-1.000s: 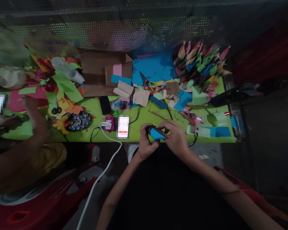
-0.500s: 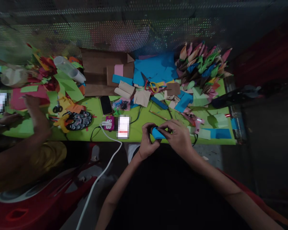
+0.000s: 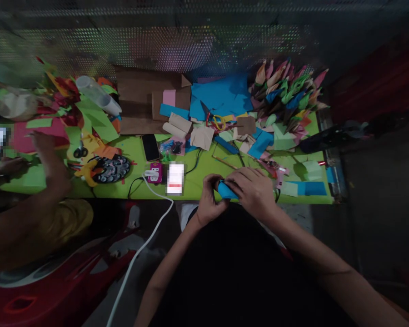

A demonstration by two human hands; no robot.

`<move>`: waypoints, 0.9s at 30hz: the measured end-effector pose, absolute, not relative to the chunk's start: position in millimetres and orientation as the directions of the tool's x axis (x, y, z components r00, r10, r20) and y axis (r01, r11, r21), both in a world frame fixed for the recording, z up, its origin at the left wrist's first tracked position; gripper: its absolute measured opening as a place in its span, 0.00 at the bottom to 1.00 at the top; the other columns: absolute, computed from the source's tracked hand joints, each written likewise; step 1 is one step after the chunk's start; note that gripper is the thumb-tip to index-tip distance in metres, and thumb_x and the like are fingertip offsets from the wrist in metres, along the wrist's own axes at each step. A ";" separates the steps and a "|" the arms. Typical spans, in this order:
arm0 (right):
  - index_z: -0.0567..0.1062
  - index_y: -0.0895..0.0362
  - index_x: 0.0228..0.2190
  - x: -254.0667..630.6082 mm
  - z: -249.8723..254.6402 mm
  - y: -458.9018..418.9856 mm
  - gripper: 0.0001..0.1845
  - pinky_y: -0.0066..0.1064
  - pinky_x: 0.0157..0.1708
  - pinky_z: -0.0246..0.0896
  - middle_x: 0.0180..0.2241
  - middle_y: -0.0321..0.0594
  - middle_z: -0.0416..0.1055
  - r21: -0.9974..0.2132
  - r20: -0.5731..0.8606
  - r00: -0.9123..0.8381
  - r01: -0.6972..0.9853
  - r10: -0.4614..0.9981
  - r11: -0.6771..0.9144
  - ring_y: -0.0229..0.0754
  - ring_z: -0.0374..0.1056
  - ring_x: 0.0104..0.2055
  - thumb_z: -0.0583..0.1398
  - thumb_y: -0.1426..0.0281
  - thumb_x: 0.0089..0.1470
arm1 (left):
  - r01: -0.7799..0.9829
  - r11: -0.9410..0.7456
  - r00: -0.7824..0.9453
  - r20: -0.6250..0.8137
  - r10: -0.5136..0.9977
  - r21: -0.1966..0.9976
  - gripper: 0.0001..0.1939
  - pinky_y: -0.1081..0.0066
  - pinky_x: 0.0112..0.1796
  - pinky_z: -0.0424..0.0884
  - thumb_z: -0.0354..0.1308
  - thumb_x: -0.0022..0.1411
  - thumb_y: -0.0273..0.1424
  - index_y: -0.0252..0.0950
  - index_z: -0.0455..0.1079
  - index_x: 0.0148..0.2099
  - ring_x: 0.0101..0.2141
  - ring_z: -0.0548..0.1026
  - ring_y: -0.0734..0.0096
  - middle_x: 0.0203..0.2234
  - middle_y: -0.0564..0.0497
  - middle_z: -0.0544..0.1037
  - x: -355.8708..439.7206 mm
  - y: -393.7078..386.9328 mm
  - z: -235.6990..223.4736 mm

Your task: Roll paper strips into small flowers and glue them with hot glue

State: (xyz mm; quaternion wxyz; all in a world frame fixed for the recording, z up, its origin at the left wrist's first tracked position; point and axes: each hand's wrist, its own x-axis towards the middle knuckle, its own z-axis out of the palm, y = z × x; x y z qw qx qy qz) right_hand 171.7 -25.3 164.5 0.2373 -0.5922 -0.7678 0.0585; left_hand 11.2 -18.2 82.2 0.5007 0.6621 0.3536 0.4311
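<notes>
A small piece of blue paper (image 3: 225, 190) is pinched between both my hands at the near edge of the green table (image 3: 191, 179). My left hand (image 3: 209, 202) curls around its left end, fingers closed. Over its right side lies my right hand (image 3: 254, 190), fingers folded down and covering most of the paper. Only a short blue strip shows between the hands.
Loose coloured paper and brown card (image 3: 150, 102) litter the table, with a pile of folded paper cones (image 3: 286, 93) at the back right. A phone (image 3: 150, 147), red scissors (image 3: 215, 121) and a charger with a white cable (image 3: 155, 174) lie near. Another person's arm (image 3: 51, 163) works at the left.
My right hand has slid further over the blue paper, covering more of it. Both hands stay at the same spot on the table edge. The other person's hand shifted slightly.
</notes>
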 end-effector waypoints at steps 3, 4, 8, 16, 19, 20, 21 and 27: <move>0.78 0.55 0.33 172.3 168.1 -23.7 0.14 0.36 0.36 0.50 0.33 0.42 0.75 -0.276 0.321 -0.269 0.891 0.908 0.361 0.44 0.66 0.36 0.54 0.69 0.66 | 0.041 -0.252 0.382 0.218 0.898 0.967 0.26 0.56 0.53 0.69 0.60 0.60 0.36 0.39 0.56 0.58 0.50 0.69 0.58 0.49 0.45 0.66 10.1 -19.5 83.0; 0.78 0.56 0.32 172.7 169.3 -22.9 0.14 0.36 0.36 0.50 0.33 0.42 0.75 -0.251 0.325 -0.295 0.889 0.898 0.383 0.44 0.66 0.36 0.54 0.69 0.66 | 0.042 -0.249 0.383 0.215 0.898 0.968 0.27 0.55 0.53 0.69 0.60 0.60 0.35 0.39 0.55 0.58 0.50 0.69 0.58 0.49 0.45 0.66 9.9 -20.0 83.3; 0.78 0.56 0.32 174.3 174.3 -19.8 0.13 0.36 0.35 0.48 0.32 0.41 0.74 -0.182 0.305 -0.370 0.882 0.878 0.435 0.43 0.64 0.34 0.54 0.72 0.65 | 0.045 -0.241 0.386 0.206 0.899 0.969 0.28 0.54 0.54 0.68 0.61 0.59 0.33 0.40 0.55 0.59 0.51 0.69 0.58 0.50 0.45 0.65 9.5 -21.4 84.1; 0.77 0.57 0.33 176.1 181.6 -17.8 0.10 0.36 0.34 0.46 0.29 0.40 0.72 -0.119 0.262 -0.452 0.862 0.853 0.493 0.43 0.63 0.32 0.57 0.72 0.64 | 0.039 -0.267 0.387 0.232 0.892 0.963 0.30 0.54 0.54 0.68 0.61 0.59 0.33 0.40 0.54 0.60 0.51 0.68 0.57 0.50 0.45 0.64 10.3 -22.6 79.8; 0.77 0.57 0.33 176.7 181.7 -17.5 0.09 0.36 0.34 0.45 0.29 0.41 0.71 -0.115 0.241 -0.459 0.861 0.855 0.495 0.43 0.62 0.32 0.57 0.72 0.63 | 0.049 -0.256 0.387 0.218 0.896 0.965 0.30 0.53 0.55 0.68 0.61 0.59 0.34 0.39 0.54 0.60 0.51 0.68 0.57 0.50 0.44 0.64 10.7 -23.2 79.4; 0.77 0.57 0.32 177.0 181.5 -17.3 0.10 0.36 0.34 0.45 0.29 0.41 0.71 -0.115 0.238 -0.458 0.862 0.856 0.493 0.43 0.62 0.32 0.57 0.72 0.63 | 0.050 -0.253 0.389 0.215 0.896 0.966 0.30 0.53 0.54 0.68 0.61 0.59 0.33 0.39 0.54 0.60 0.51 0.68 0.57 0.50 0.44 0.64 10.7 -23.3 79.5; 0.77 0.57 0.32 177.2 181.2 -17.1 0.10 0.36 0.34 0.45 0.28 0.40 0.71 -0.115 0.238 -0.457 0.863 0.857 0.492 0.43 0.62 0.32 0.56 0.73 0.63 | 0.052 -0.251 0.391 0.212 0.896 0.967 0.30 0.53 0.54 0.68 0.62 0.59 0.33 0.39 0.54 0.60 0.51 0.68 0.57 0.50 0.44 0.64 10.8 -23.4 79.5; 0.77 0.58 0.31 178.1 180.3 -15.9 0.11 0.36 0.33 0.44 0.28 0.41 0.70 -0.100 0.238 -0.478 0.854 0.845 0.511 0.42 0.61 0.32 0.56 0.75 0.63 | 0.078 -0.252 0.394 0.202 0.896 0.965 0.31 0.53 0.54 0.68 0.63 0.57 0.32 0.39 0.55 0.60 0.50 0.69 0.56 0.49 0.45 0.65 10.9 -24.3 77.0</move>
